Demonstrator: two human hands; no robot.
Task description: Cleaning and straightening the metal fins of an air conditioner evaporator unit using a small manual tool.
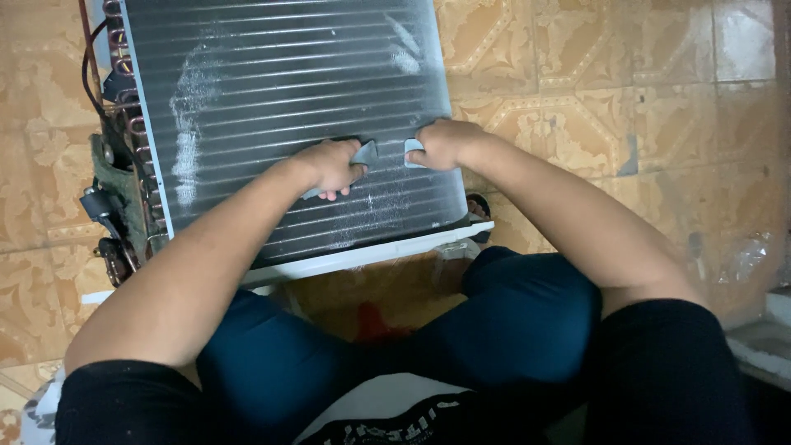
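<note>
Grey metal, finned, ribbed all over: big flat air-conditioner coil panel leaning on patterned tan floor tiles, white frame edge below, copper tube bends down its left side. Looks like fin combing, mid-panel, pale scuffed streaks already showing. Left hand curled tight round a small grey flat tool; right hand clenched on its other end. Next calls for steady strokes along the fins. Clear crumpled plastic wrapping far right; no labels legible.
</note>
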